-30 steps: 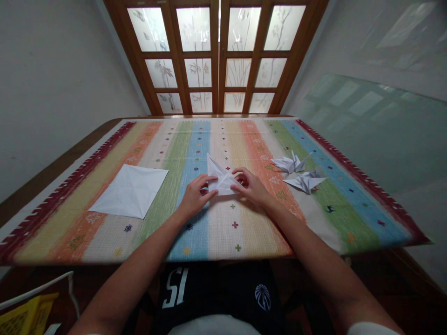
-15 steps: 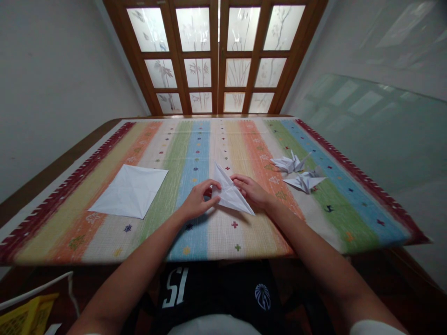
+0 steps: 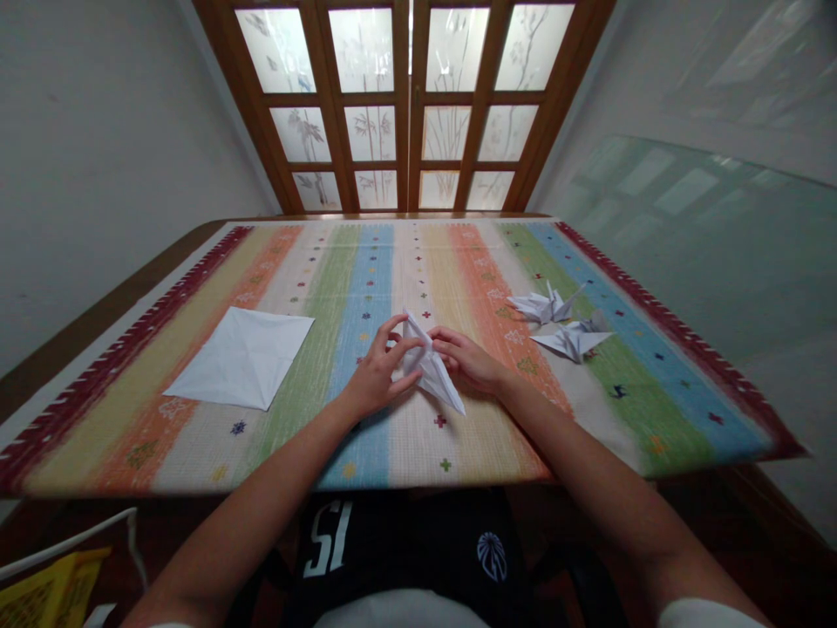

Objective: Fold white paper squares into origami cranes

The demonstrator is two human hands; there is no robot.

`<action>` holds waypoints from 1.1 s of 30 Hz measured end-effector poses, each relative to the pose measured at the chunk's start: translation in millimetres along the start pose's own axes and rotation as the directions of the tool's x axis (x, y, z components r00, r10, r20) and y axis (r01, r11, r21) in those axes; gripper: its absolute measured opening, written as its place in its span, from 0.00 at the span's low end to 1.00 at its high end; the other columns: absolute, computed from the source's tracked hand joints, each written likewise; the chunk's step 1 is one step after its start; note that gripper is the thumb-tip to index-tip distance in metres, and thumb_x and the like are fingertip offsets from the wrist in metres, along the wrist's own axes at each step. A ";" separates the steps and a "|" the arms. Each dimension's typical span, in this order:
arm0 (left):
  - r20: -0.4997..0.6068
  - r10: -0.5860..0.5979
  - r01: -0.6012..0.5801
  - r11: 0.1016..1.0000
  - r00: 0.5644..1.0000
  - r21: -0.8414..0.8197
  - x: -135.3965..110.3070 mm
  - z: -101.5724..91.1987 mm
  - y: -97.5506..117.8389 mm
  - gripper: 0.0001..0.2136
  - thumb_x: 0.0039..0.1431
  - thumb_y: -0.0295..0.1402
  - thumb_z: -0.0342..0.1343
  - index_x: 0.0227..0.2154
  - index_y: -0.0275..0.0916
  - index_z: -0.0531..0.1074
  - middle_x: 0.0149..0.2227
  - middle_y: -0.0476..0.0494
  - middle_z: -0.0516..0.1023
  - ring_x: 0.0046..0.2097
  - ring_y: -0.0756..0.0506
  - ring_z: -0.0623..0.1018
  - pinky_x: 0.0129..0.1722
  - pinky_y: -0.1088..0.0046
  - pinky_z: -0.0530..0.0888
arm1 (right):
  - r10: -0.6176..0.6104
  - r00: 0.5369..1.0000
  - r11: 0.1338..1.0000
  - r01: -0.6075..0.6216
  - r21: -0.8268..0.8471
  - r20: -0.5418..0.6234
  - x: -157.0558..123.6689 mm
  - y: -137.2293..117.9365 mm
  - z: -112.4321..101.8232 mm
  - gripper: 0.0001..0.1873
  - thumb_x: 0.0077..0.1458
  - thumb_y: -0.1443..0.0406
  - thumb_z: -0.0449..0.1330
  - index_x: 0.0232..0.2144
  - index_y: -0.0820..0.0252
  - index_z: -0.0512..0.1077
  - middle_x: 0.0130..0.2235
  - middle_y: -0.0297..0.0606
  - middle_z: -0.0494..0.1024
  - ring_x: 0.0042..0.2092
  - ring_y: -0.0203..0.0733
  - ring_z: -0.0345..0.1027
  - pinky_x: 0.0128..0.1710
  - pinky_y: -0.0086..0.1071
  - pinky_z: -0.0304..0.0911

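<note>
A folded piece of white paper [image 3: 437,377] is held between my two hands just above the table, its long edge slanting from upper left to lower right. My left hand [image 3: 383,366] grips its left side, fingertips and thumb pressed against the face. On the other side my right hand [image 3: 467,358] pinches the paper near its middle; some of those fingertips are hidden behind it. Off to the left lies a creased white sheet of paper [image 3: 241,358], flat on the cloth. To the right sit folded white paper cranes [image 3: 546,307], close together.
A striped tablecloth [image 3: 327,262] covers the table. Behind the table's far edge stand wooden doors [image 3: 409,105] with frosted panes. A glass board [image 3: 706,227] leans on the right wall. A yellow crate [image 3: 52,593] is on the floor at lower left.
My left hand has moved a little right and up, its fingers reaching further over the paper. The paper has turned steeper and looks narrower. My right hand has barely moved.
</note>
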State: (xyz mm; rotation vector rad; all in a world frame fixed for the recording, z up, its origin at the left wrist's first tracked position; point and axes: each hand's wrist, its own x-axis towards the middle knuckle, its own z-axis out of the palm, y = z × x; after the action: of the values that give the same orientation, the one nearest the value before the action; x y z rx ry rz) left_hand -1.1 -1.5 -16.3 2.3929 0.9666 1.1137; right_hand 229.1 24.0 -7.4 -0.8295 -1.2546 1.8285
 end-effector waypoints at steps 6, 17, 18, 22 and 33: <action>0.073 0.056 -0.052 0.997 0.996 -0.053 1.7 -2.0 6.2 0.25 0.70 0.29 0.60 0.67 0.50 0.68 0.72 0.34 0.63 0.65 0.35 0.74 0.60 0.51 0.81 | -0.012 0.999 1.000 0.013 -0.017 0.040 -0.9 -0.1 0.5 0.25 0.51 0.47 0.77 0.40 0.54 0.75 0.35 0.30 0.77 0.33 0.36 0.69 0.33 0.28 0.64; 0.080 0.066 -0.059 0.994 0.995 -0.089 1.1 -3.8 8.9 0.30 0.68 0.28 0.60 0.71 0.50 0.64 0.72 0.34 0.62 0.66 0.36 0.74 0.54 0.58 0.84 | -0.005 0.995 1.000 0.006 -0.014 0.101 -4.1 -2.4 2.6 0.22 0.55 0.48 0.74 0.41 0.53 0.73 0.38 0.32 0.78 0.37 0.39 0.74 0.36 0.30 0.70; 0.082 0.065 -0.059 0.995 0.995 -0.084 1.1 -3.9 9.1 0.30 0.68 0.28 0.60 0.71 0.50 0.64 0.72 0.34 0.62 0.66 0.36 0.74 0.55 0.57 0.84 | -0.002 0.995 1.000 0.003 -0.010 0.100 -4.3 -2.5 2.7 0.22 0.55 0.48 0.74 0.41 0.53 0.73 0.37 0.32 0.77 0.37 0.39 0.74 0.36 0.30 0.70; 0.089 0.068 -0.060 0.994 0.994 -0.088 1.4 -4.4 9.7 0.31 0.68 0.28 0.60 0.71 0.50 0.65 0.72 0.34 0.62 0.65 0.36 0.75 0.55 0.58 0.84 | -0.010 0.993 1.000 0.009 0.007 0.114 -4.8 -2.5 2.8 0.21 0.56 0.49 0.74 0.41 0.53 0.73 0.38 0.31 0.77 0.37 0.39 0.75 0.35 0.30 0.70; 0.059 0.106 -0.100 0.989 0.993 -0.108 1.1 -3.3 8.3 0.32 0.66 0.26 0.61 0.70 0.51 0.63 0.72 0.34 0.62 0.62 0.37 0.77 0.47 0.62 0.88 | 0.010 0.988 0.996 -0.023 0.082 0.155 -4.9 1.2 0.0 0.23 0.55 0.48 0.76 0.42 0.52 0.74 0.38 0.32 0.79 0.38 0.39 0.77 0.34 0.28 0.72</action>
State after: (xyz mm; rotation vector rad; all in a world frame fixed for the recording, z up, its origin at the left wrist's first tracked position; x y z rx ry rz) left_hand 0.6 -6.7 -9.1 2.4014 0.7521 1.0869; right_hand 231.3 19.5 -8.1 -0.6648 -1.2595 1.9756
